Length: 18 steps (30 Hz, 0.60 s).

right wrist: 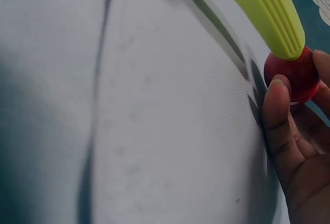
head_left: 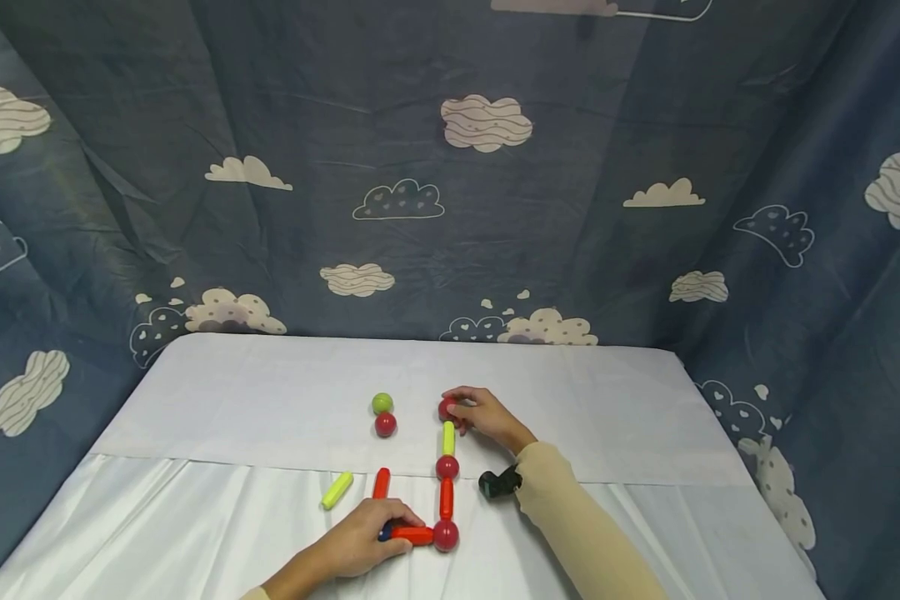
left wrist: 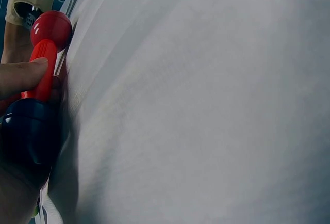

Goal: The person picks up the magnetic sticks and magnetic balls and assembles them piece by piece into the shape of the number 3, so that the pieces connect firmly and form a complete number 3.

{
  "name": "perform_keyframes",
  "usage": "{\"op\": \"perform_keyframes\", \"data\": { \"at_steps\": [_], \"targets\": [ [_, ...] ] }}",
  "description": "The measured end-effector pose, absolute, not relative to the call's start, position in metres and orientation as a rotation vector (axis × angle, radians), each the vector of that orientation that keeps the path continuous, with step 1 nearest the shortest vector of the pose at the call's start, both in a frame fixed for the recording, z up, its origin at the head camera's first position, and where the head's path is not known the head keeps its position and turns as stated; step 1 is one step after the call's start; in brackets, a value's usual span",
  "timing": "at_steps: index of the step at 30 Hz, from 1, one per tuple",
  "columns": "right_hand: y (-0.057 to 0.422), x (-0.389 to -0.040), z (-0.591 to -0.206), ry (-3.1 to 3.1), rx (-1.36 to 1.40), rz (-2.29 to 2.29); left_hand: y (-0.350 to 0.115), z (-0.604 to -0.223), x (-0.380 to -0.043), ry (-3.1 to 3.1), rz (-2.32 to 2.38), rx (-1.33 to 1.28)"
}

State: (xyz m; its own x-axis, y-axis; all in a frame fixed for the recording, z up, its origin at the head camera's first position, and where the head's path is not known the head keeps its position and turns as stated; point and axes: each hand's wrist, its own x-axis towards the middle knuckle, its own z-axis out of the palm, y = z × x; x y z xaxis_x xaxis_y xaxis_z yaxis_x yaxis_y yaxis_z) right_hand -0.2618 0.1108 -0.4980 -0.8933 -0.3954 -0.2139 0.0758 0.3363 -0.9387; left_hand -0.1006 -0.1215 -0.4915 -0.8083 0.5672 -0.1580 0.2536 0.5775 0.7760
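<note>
My right hand (head_left: 487, 417) grips a red ball (head_left: 445, 409) at the far end of a yellow-green rod (head_left: 448, 439). In the right wrist view, thumb and fingers curl round that ball (right wrist: 295, 74), right at the rod's tip. Nearer along the chain come a red ball (head_left: 447, 467), a red rod (head_left: 446, 500) and a red corner ball (head_left: 446, 536). My left hand (head_left: 360, 537) pinches the red rod (left wrist: 44, 61) leading left from that corner. A dark blue ball (left wrist: 31, 131) sits at this rod's other end, partly under the hand. Another red rod (head_left: 381, 483) points away beyond the left fingers.
A loose yellow-green rod (head_left: 337, 491) lies left of the chain. Farther back, a green ball (head_left: 382, 403) and a red ball (head_left: 386, 425) rest side by side. White cloth (head_left: 607, 417) covers the table, and a dark cloud-patterned curtain (head_left: 405, 250) hangs behind.
</note>
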Motion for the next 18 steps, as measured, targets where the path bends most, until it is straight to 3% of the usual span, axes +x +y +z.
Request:
{"op": "perform_keyframes", "data": {
  "at_steps": [18],
  "targets": [
    [0.1135, -0.261, -0.4971, 2.258, -0.331, -1.479, -0.1216, -0.491, -0.1014, 2.401, 1.128, 0.673]
  ]
}}
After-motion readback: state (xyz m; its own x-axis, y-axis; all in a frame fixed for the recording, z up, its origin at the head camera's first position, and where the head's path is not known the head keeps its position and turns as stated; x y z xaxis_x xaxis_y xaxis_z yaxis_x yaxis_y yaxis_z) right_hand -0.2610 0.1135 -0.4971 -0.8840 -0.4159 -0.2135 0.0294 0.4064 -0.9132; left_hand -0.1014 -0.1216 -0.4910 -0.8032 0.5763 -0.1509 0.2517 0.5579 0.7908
